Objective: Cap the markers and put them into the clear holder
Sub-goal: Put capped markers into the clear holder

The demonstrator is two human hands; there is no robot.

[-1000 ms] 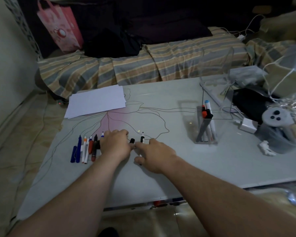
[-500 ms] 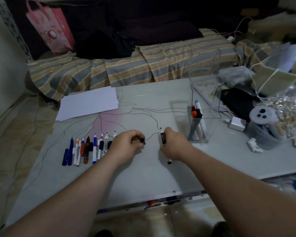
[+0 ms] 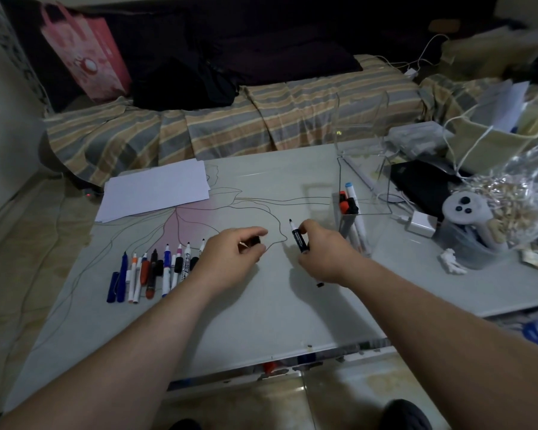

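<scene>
Hands first: my left hand (image 3: 230,259) pinches a small black cap (image 3: 255,241) in its fingertips. My right hand (image 3: 323,252) holds a black marker (image 3: 298,238) in curled fingers, with the bare tip pointing up and a little toward the cap. The two are close but not touching yet.

I think the cap could miss the tip. If I push it on crooked, the tip may smear ink on my fingers or on the tabletop (image 3: 277,321). The cap is small, so it could slip out and roll away. If I do not press hard enough, it may sit loose and fall off later.

There is a tiny dark thing (image 3: 320,284) on the tabletop under my right wrist. I cannot tell what it is.

To my left is a row of markers (image 3: 156,271) lying side by side, many with bare tips, and some loose caps among them. My left arm could bump them.

The clear holder (image 3: 351,231) stands just beside my right hand, with a few markers already in it. It looks light, so my hand could knock it over. Behind it stands a bigger clear box (image 3: 362,125). Papers (image 3: 156,189) lie far back on the left, and a white charger (image 3: 421,224) sits to the right.
</scene>
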